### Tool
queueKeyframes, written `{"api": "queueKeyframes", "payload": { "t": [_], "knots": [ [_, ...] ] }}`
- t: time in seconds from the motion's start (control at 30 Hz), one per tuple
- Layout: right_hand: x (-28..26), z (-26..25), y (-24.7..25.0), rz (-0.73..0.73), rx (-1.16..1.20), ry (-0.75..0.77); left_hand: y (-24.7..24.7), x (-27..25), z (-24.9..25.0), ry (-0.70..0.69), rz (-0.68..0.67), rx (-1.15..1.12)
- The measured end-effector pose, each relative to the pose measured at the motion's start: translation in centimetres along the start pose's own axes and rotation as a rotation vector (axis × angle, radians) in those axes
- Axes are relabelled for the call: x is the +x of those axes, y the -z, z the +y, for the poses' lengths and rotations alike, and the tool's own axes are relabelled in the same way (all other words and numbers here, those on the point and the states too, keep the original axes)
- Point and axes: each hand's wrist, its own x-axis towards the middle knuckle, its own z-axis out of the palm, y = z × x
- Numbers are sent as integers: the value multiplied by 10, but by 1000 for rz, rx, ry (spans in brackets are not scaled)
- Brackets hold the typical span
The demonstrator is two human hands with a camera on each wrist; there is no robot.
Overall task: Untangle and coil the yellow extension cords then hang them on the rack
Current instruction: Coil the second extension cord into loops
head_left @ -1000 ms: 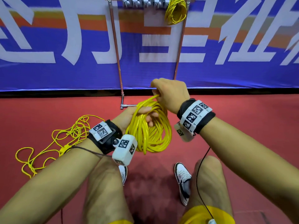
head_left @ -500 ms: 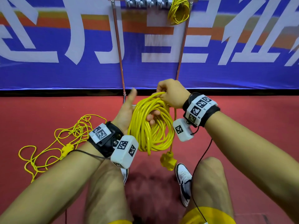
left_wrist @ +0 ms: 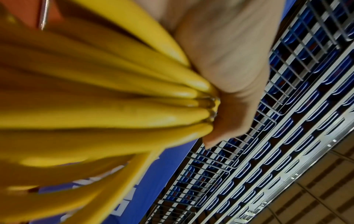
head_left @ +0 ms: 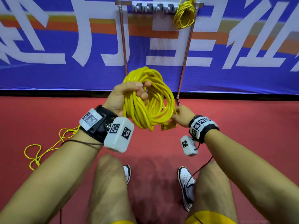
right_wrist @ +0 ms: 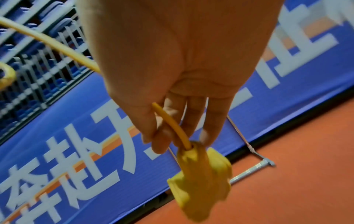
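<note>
My left hand grips a thick coil of yellow extension cord by its left side, lifted in front of the blue banner; the left wrist view shows the bundled strands squeezed in my fingers. My right hand pinches the cord's loose end just above its yellow plug, at the coil's lower right. In the right wrist view the plug dangles below my fingertips. A second coiled yellow cord hangs on the rack at the top.
A thin tangled yellow cord lies on the red floor at the left, partly behind my left arm. The rack's two metal poles stand before the blue banner. My knees and white shoes are below.
My left hand closed round the coil and raised it. My right hand dropped from the coil's top to the plug end at the lower right.
</note>
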Motion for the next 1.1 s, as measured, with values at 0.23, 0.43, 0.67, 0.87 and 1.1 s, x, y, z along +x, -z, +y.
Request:
{"api": "queueKeyframes", "payload": {
  "t": [0.23, 0.43, 0.67, 0.87, 1.1],
  "knots": [
    [-4, -3, -42, 16, 104, -13, -10, 15, 14, -203, 317, -138],
    [-25, -19, -45, -75, 359, 90, 28, 25, 4, -387, 644, -137],
    [-66, -76, -27, -316, 739, 217, 43, 28, -11, -510, 861, 90],
    [-76, -100, -19, -516, 953, 74, 42, 29, -15, -503, 708, 193],
    [-73, -106, -11, -574, 1307, 16, 48, 29, -27, -342, 755, 143]
  ]
}}
